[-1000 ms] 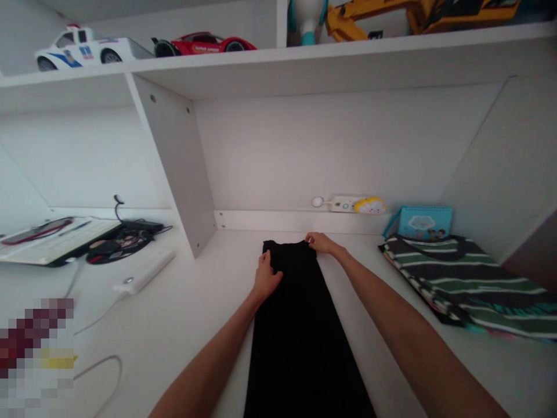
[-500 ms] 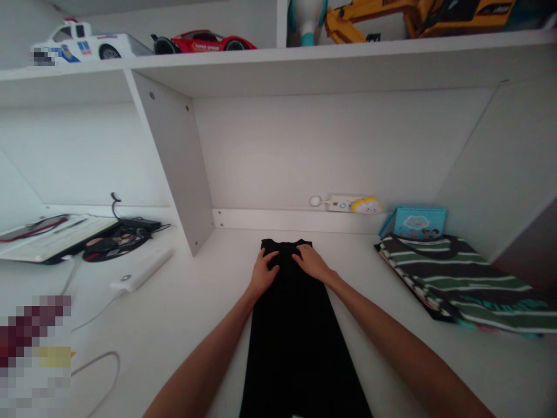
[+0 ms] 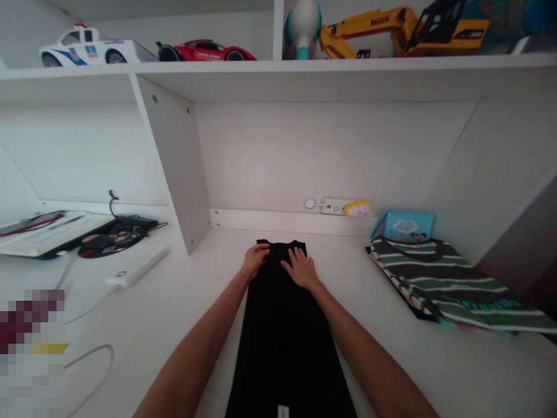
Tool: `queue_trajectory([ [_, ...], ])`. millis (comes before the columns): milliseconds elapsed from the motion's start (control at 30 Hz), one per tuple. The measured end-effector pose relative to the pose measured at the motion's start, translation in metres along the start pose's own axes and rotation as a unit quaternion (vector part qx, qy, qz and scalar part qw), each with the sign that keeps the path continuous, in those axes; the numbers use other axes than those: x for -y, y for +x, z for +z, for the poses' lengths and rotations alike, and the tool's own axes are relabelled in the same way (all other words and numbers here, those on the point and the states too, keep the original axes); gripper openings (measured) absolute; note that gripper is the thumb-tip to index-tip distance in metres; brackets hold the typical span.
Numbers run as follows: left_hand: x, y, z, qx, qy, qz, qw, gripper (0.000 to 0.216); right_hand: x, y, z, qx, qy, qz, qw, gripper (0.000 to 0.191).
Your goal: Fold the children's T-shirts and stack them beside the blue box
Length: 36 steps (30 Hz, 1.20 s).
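A black garment (image 3: 282, 325), folded into a long narrow strip, lies lengthwise on the white desk, its notched far end towards the back wall. My left hand (image 3: 256, 261) is at the left edge near that end, fingers drawn together over the cloth and the thumb close by, seemingly pinching the edge. On the right half of the same end, my right hand (image 3: 301, 268) rests flat with its fingers spread. A small white label (image 3: 283, 411) shows on the cloth at the bottom of the view.
Folded striped clothes (image 3: 444, 284) are stacked at the right, before a blue desk calendar (image 3: 409, 225). A power strip (image 3: 334, 205) sits by the back wall. Left of the divider (image 3: 174, 162) are a white device (image 3: 137, 268) and cables. Toy vehicles such as a red car (image 3: 206, 51) stand on the shelf above.
My left hand has shifted to the garment's left edge, its fingers drawing together. My right hand stays flat, fingers now pointing more forward. The view has shifted slightly, showing more of the upper shelf.
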<state>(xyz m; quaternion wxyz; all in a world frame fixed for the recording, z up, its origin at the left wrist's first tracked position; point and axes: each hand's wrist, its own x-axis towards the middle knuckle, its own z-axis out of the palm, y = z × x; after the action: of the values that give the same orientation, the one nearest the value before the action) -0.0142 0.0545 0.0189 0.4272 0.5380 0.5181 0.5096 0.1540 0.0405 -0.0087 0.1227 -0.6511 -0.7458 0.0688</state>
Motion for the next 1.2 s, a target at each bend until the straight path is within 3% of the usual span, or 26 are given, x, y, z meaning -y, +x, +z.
queue_trajectory([
  [200,-0.001,0.018,0.007,-0.007,0.052,0.026,0.998,0.028,0.001,-0.002,-0.002,0.002,0.004,0.000,1.000,0.069],
  [500,0.007,0.013,0.010,-0.099,0.205,0.107,0.968,0.031,0.002,-0.002,-0.004,0.003,0.004,0.003,1.000,0.069],
  [567,0.005,0.005,0.011,-0.057,0.277,0.167,0.944,0.037,0.002,-0.002,-0.004,0.003,0.003,0.002,1.000,0.069],
  [633,0.005,-0.003,0.011,0.030,0.400,0.216,0.890,0.045,0.002,-0.003,-0.005,0.003,0.001,0.001,1.000,0.068],
  [700,0.008,-0.008,0.010,0.115,0.511,0.201,0.828,0.051,0.002,-0.003,-0.004,0.004,0.000,0.000,1.000,0.068],
  [767,0.013,-0.009,0.008,0.153,0.560,0.152,0.800,0.055,0.002,-0.004,-0.004,0.008,-0.001,0.001,1.000,0.068],
  [1033,0.018,-0.006,0.008,0.134,0.592,0.145,0.781,0.061,0.004,-0.006,-0.021,0.059,0.001,0.000,0.998,0.066],
  [1200,0.011,-0.010,0.008,0.138,0.584,0.134,0.789,0.059,0.006,-0.063,-0.041,0.092,-0.002,-0.042,0.995,0.068],
])
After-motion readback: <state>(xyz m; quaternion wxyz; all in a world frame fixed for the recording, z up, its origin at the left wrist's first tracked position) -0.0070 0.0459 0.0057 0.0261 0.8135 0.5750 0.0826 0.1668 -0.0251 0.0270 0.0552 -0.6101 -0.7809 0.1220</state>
